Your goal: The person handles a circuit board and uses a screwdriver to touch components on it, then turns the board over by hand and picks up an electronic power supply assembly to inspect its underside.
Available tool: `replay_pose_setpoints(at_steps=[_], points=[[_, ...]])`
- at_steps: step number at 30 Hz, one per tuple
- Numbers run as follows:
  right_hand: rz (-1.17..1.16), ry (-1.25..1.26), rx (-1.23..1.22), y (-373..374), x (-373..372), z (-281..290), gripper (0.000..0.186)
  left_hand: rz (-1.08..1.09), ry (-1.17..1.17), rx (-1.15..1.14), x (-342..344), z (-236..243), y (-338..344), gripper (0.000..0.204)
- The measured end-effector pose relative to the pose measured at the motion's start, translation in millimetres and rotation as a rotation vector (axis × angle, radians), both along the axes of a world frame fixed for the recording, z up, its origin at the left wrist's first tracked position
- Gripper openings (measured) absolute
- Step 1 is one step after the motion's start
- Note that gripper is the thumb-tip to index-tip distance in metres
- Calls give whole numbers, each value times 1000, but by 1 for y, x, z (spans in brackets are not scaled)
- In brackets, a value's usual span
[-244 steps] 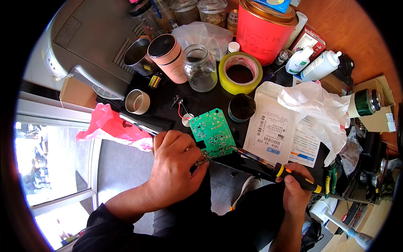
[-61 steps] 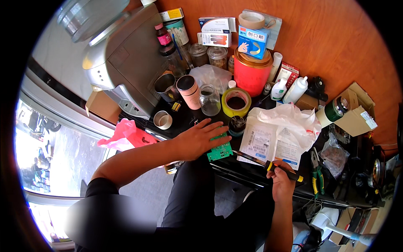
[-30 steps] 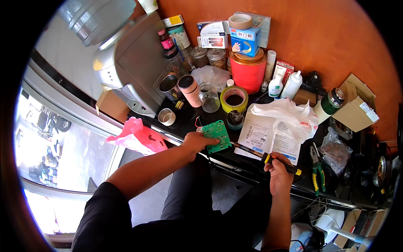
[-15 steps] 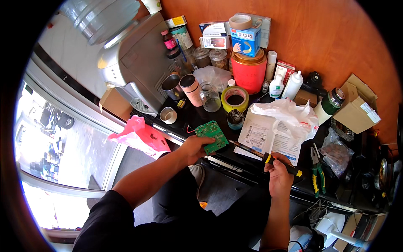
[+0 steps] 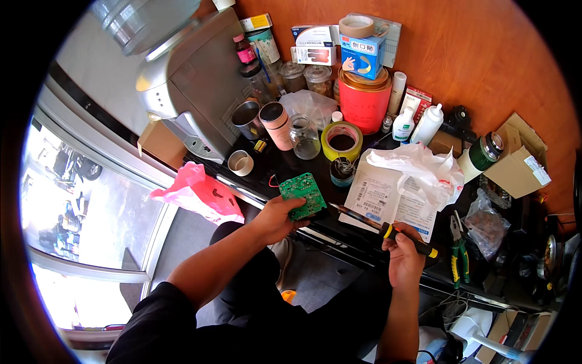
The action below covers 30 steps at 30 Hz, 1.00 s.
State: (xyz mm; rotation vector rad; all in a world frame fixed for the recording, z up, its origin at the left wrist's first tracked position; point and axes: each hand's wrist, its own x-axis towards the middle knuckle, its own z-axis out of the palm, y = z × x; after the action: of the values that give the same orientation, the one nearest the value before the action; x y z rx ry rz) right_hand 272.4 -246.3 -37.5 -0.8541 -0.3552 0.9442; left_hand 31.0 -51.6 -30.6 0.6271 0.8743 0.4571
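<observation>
My left hand [image 5: 280, 219] pinches a green circuit board [image 5: 304, 189] by its near edge, thumb on top, holding it up at the front of the dark table. A short red wire [image 5: 273, 180] shows at the board's left edge. In my right hand [image 5: 404, 253] is a soldering iron [image 5: 395, 232] with a black and yellow handle. Its long metal shaft points left toward the board, and the tip is a small distance from the board's right edge. Under the shaft lies a printed paper sheet [image 5: 371, 193]. A small blue pot with coiled wire [image 5: 342, 171] stands just beyond the tip.
Green-and-yellow pliers [image 5: 459, 250] lie at right beside a clear plastic bag [image 5: 487, 224]. A white plastic bag [image 5: 418, 170] covers part of the paper. Behind stand yellow tape [image 5: 334, 153], a glass jar [image 5: 304, 138], and a red canister [image 5: 365, 104]. A water dispenser [image 5: 197, 79] is at left.
The circuit board has turned slightly in my left hand and tilted a little more upright. The right hand keeps the iron in nearly the same place. The whole view has shifted slightly.
</observation>
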Motion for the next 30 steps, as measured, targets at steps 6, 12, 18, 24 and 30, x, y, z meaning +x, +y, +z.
replay_pose_setpoints(at_steps=[6,12,18,24,30], points=[[4,-30,-30,8,-8,8,23,3,-222,-4,-2,17,-4,38],[-42,-72,30,10,-26,19,27,13,-284,101,-14,23,-10,43],[-134,-249,-11,0,-42,16,35,135,-278,221,-17,20,-15,40],[-192,-440,-48,-4,-57,16,38,170,-199,331,-21,27,-22,33],[-246,-434,-48,-6,-65,20,39,178,-171,309,-21,28,-22,32]])
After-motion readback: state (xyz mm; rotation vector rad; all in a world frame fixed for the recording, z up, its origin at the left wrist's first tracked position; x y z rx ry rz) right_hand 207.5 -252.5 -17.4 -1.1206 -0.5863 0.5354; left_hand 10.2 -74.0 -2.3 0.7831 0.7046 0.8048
